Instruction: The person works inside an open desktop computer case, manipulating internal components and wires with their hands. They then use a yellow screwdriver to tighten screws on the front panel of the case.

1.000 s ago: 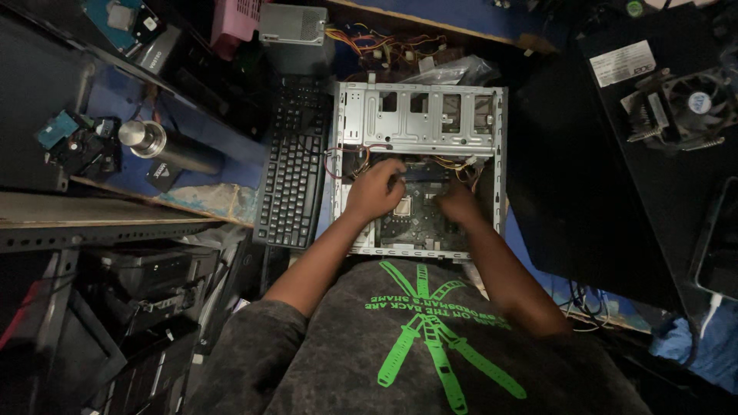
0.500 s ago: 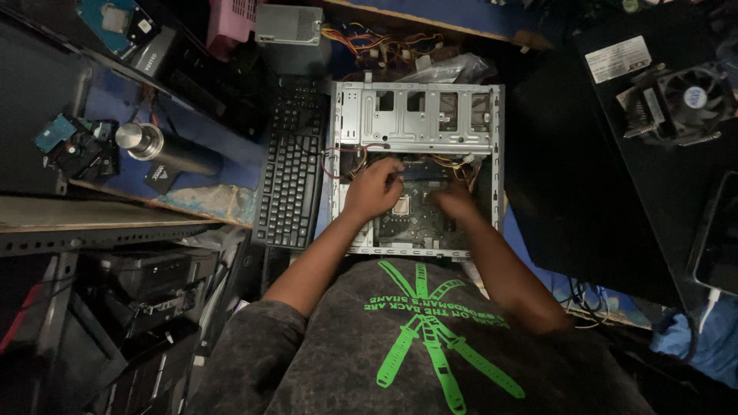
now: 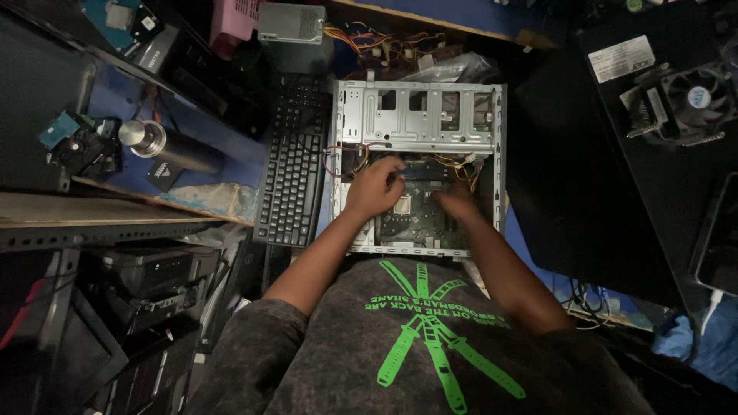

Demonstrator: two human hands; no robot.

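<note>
Currently both hands inside open computer case point(image 3: 419, 115), bare sheet-metal box, perforated drive cage at far end, lying flat on blue table point(image 3: 115, 100). Left hand point(image 3: 375, 187) fingers curled over green motherboard point(image 3: 415, 219) near coloured wire bundle; grip contents unclear. Right hand point(image 3: 455, 201) flat on board, blurred. Black matte keyboard point(image 3: 292, 184) just left of case. Steel-capped black cylinder flask point(image 3: 165, 150) further left.

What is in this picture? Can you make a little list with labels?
Place: cluttered workbench
Main thing: open silver metal computer case lying flat
Inside it: green motherboard, coloured wires
Left hand: inside the case, over the board
Right hand: inside the case, on the board
Left of case: black keyboard
Far left: silver-capped black bottle
</note>
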